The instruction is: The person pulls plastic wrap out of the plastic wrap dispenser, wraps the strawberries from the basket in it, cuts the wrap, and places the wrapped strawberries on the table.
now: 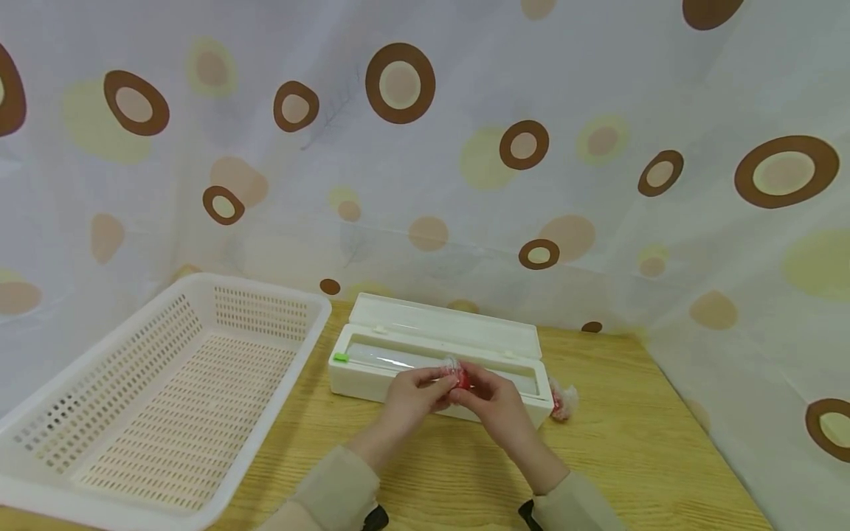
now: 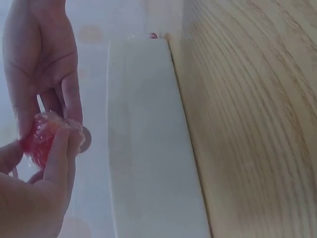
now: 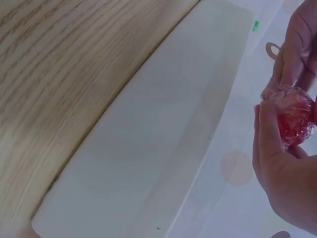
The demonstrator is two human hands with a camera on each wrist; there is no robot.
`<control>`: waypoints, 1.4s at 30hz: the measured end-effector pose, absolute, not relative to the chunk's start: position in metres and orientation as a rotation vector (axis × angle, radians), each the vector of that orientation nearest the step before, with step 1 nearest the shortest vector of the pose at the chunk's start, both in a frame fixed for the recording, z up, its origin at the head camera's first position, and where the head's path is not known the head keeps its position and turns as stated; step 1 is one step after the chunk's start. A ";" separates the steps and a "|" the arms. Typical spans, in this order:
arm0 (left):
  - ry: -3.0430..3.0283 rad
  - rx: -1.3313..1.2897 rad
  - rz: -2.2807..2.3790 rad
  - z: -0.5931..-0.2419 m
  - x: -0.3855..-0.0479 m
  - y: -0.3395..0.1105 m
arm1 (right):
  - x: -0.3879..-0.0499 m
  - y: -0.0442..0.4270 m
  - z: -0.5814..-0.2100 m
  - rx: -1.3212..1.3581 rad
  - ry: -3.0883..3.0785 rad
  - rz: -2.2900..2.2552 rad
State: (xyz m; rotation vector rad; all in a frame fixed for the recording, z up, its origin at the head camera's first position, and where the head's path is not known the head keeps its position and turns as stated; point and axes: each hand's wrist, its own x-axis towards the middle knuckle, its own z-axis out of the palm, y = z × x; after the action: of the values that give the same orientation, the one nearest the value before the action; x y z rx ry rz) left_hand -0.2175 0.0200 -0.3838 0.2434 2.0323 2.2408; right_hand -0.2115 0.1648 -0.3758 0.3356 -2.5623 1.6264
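Both hands hold one small red object wrapped in clear cling film (image 1: 460, 375), above the front of a long white box. Its exact kind is hidden by the crumpled film. My left hand (image 1: 415, 394) pinches it from the left, and my right hand (image 1: 494, 402) grips it from the right. In the right wrist view the wrapped red object (image 3: 294, 116) sits between the fingers of both hands. The white cling film box (image 1: 372, 383) lies with its lid (image 1: 445, 324) raised, a roll of film (image 1: 378, 357) inside.
A large white perforated basket (image 1: 265, 435) stands on the left of the wooden table (image 1: 637, 442). Another film-wrapped red item (image 1: 561, 402) rests at the box's right end. A bright green tab (image 1: 341, 358) marks the box's left end. A patterned curtain (image 1: 465, 221) hangs behind.
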 end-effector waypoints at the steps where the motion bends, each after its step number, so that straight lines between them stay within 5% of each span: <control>1: 2.073 0.256 2.227 -0.383 -0.216 0.021 | -0.212 0.165 -0.375 0.328 -2.564 1.595; 17: 2.268 0.358 2.074 -0.380 -0.211 0.031 | -0.211 0.178 -0.369 0.297 -2.621 1.453; 27: 2.518 0.415 1.903 -0.366 -0.199 -0.007 | -0.216 0.271 -0.348 -0.005 -2.757 1.278; 42: 2.418 0.352 2.068 -0.355 -0.185 -0.030 | -0.249 0.351 -0.405 -0.166 -3.132 0.592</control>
State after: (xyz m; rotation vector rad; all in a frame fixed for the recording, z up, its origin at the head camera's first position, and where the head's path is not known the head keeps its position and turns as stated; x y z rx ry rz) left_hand -0.1847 -0.0303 -0.3553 0.3517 2.4181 2.0675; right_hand -0.2490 0.3509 -0.4049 -0.1662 -3.1323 0.5919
